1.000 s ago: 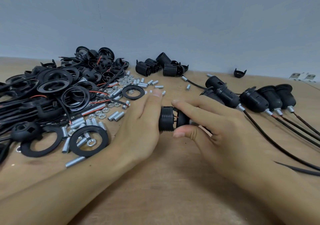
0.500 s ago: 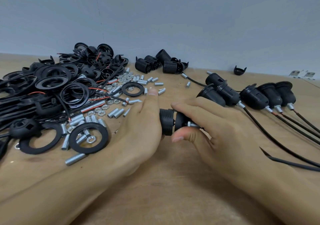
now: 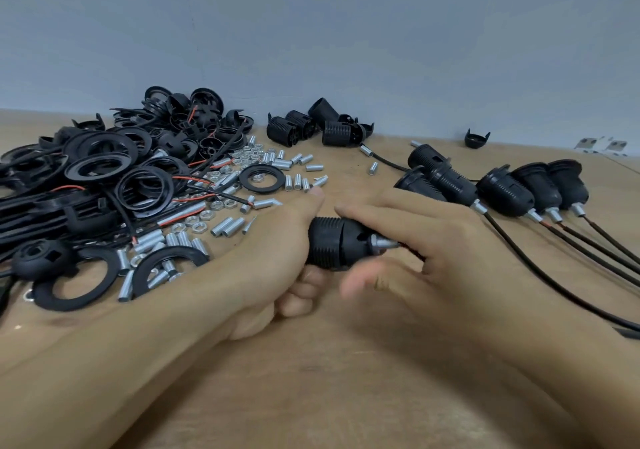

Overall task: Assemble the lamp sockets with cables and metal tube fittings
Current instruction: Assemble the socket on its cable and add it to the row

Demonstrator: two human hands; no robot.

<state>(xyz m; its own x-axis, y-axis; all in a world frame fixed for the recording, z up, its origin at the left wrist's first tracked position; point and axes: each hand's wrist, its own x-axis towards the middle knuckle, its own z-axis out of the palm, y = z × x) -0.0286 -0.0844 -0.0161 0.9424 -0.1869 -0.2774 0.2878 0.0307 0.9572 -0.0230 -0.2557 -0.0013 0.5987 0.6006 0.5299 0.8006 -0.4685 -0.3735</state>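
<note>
- the left hand (image 3: 277,251) is wrapped around the black threaded socket body (image 3: 327,244), its grip clamped on the barrel with the thumb lying along the top; held this way the socket is steadied just above the bench (image 3: 346,379), near the middle of it, so the other end can be worked.
- the right hand (image 3: 433,251) reaches across to the socket's narrow end, where a short metal tube fitting (image 3: 381,240) sticks out; its fingers are curled around that end, but the thumb is blurred, so i cannot tell whether the grip is pinched on the fitting or loose around it. the blur suggests a twisting or seating step on the fitting.
- finished sockets with cables (image 3: 512,192) lie in a row toward the right edge of the bench, cables trailing to the near right corner; that looks like a done pile kept apart from the stock.
- loose parts sit along the left side: black rings (image 3: 258,179) and caps heaped toward the far left corner, with small metal tubes (image 3: 228,225) and nuts scattered between the heap and the left hand, near enough to pick from.
- a few bare socket bodies (image 3: 294,130) wait at the far edge, by the wall.
- judged from the piles, several units are done and much stock remains.
</note>
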